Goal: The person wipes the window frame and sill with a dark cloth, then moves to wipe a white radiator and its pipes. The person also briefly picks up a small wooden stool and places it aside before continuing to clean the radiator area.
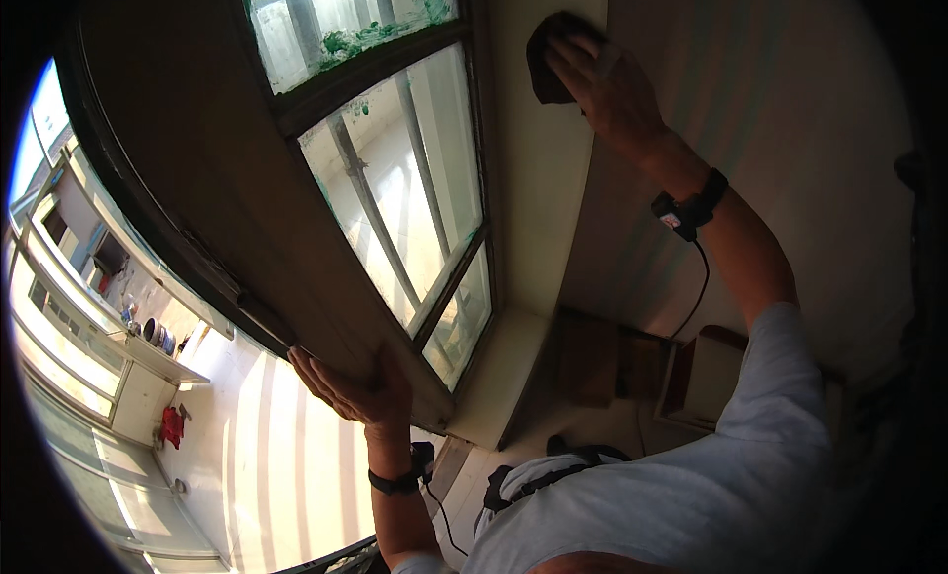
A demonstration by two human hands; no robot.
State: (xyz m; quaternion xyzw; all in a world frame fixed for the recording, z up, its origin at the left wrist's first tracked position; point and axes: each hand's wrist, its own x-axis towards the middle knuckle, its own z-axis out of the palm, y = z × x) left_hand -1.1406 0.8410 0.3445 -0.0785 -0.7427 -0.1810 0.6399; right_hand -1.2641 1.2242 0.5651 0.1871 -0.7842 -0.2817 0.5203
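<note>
My right hand (pixel 611 93) presses a dark cloth (pixel 548 63) flat on the pale wall strip (pixel 544 174) beside the window, near the top of the view. Below and to the left, my left hand (pixel 363 389) rests with its fingers round the edge of a brown wooden panel (pixel 281 270), and no object shows in it. Between the hands stands a dark-framed window (pixel 415 167), with bars behind its glass and green paint smears on the upper panes. Each wrist wears a black strap with a small cabled device.
A wooden piece of furniture (pixel 700 381) stands low at the right, by the wall. Past the panel's left edge lies a bright tiled floor (pixel 289 455) with striped shadows. A bucket (pixel 157 335) and a red cloth (pixel 172 427) are farther off at the left.
</note>
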